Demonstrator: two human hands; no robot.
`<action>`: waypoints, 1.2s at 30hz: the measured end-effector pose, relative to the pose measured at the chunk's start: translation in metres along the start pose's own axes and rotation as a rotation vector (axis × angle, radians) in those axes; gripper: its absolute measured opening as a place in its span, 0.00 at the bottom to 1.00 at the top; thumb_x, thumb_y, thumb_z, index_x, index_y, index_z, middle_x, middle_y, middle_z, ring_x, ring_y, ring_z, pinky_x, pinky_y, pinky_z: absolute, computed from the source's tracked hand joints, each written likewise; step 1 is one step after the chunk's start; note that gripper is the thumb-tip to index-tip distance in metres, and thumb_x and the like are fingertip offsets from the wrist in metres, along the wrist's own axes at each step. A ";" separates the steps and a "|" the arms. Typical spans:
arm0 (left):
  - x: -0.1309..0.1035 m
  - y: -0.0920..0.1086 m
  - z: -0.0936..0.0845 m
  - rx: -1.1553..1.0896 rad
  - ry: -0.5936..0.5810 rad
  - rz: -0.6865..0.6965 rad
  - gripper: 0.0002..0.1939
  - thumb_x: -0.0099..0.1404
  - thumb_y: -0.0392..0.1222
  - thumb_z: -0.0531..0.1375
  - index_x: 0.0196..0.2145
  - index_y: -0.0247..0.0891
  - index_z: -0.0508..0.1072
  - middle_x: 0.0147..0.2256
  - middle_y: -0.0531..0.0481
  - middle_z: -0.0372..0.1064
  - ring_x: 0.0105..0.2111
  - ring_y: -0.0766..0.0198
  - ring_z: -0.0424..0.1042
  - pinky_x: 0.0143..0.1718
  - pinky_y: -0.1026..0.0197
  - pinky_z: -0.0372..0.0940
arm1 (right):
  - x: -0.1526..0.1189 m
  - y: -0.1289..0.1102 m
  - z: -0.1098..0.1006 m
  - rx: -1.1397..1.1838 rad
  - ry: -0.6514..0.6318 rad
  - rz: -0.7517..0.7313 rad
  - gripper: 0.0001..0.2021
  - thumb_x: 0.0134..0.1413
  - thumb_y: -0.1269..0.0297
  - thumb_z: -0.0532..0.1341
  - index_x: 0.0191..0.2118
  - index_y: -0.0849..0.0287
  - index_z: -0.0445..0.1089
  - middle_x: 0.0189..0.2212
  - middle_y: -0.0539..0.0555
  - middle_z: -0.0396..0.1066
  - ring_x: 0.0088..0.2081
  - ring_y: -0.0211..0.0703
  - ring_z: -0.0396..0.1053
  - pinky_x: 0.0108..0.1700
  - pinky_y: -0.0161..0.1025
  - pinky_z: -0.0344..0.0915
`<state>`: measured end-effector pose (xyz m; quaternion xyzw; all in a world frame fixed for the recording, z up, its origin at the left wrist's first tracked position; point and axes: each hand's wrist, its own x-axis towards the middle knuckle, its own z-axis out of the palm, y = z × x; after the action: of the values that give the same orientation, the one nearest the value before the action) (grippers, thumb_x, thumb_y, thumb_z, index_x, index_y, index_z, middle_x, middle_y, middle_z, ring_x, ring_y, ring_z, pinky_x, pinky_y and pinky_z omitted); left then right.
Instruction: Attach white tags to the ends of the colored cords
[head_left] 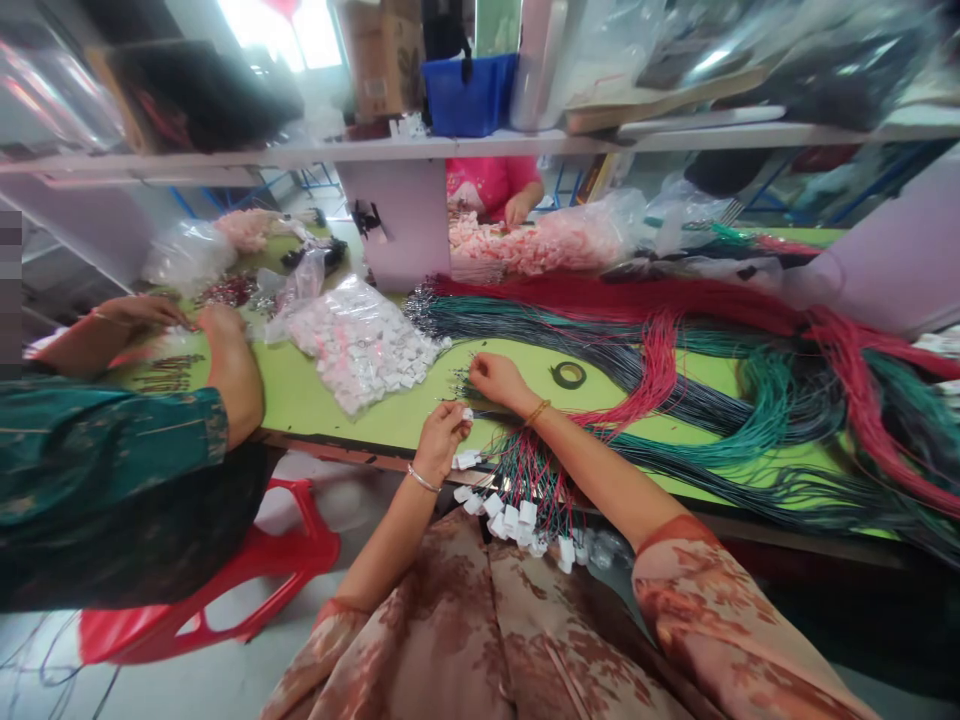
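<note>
My left hand (444, 437) pinches a small white connector (468, 414) near the table's front edge. Just above and to its right, my right hand (496, 378) has its fingers closed at the metal-tipped ends of dark wires (459, 384); what lies between the fingertips is too small to make out. Below my hands, white connectors (517, 518) on red and green wires hang over the edge. A plastic bag of white connectors (360, 345) lies left of my hands. Black tape (568, 375) rests right of my right hand.
Long bundles of red wires (600, 298) and green wires (772, 390) cover the right side. A co-worker's arms (232, 370) are at the left, by a red stool (292, 560). Another person (495, 188) works behind the shelf (300, 152).
</note>
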<state>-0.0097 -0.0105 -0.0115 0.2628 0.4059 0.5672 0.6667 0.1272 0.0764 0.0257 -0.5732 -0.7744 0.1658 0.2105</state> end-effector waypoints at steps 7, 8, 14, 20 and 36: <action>-0.002 0.000 0.000 0.001 0.004 -0.002 0.18 0.46 0.45 0.72 0.30 0.33 0.71 0.26 0.53 0.67 0.24 0.73 0.66 0.26 0.69 0.59 | 0.016 0.002 -0.008 0.078 -0.022 0.044 0.08 0.50 0.68 0.54 0.28 0.64 0.70 0.26 0.56 0.71 0.27 0.39 0.63 0.31 0.35 0.53; -0.002 -0.001 0.000 -0.001 0.006 -0.002 0.19 0.46 0.45 0.72 0.30 0.33 0.71 0.26 0.53 0.67 0.24 0.73 0.66 0.26 0.69 0.59 | 0.017 0.002 -0.009 0.175 -0.014 0.017 0.09 0.50 0.67 0.54 0.26 0.63 0.69 0.24 0.53 0.69 0.26 0.37 0.61 0.30 0.34 0.53; -0.001 0.000 0.001 -0.031 0.006 0.008 0.18 0.46 0.44 0.72 0.31 0.33 0.71 0.28 0.52 0.68 0.26 0.73 0.66 0.28 0.68 0.59 | 0.004 -0.008 -0.011 0.628 0.021 -0.122 0.10 0.47 0.60 0.55 0.26 0.62 0.66 0.22 0.48 0.64 0.26 0.34 0.58 0.30 0.32 0.55; -0.001 0.003 0.000 -0.076 -0.003 0.033 0.15 0.50 0.41 0.69 0.33 0.35 0.70 0.31 0.51 0.70 0.29 0.72 0.67 0.32 0.67 0.61 | -0.029 -0.002 -0.010 0.637 -0.042 -0.093 0.10 0.46 0.60 0.56 0.24 0.62 0.66 0.20 0.47 0.63 0.25 0.33 0.56 0.29 0.31 0.54; -0.006 0.003 0.005 0.036 -0.023 0.119 0.14 0.50 0.43 0.70 0.33 0.35 0.75 0.30 0.51 0.72 0.28 0.72 0.66 0.32 0.68 0.61 | -0.056 0.005 0.003 0.563 -0.122 -0.098 0.09 0.47 0.62 0.56 0.22 0.62 0.63 0.19 0.46 0.61 0.23 0.32 0.55 0.27 0.31 0.52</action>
<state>-0.0074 -0.0147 -0.0054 0.3051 0.3920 0.5953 0.6315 0.1446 0.0239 0.0131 -0.4430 -0.7360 0.3979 0.3222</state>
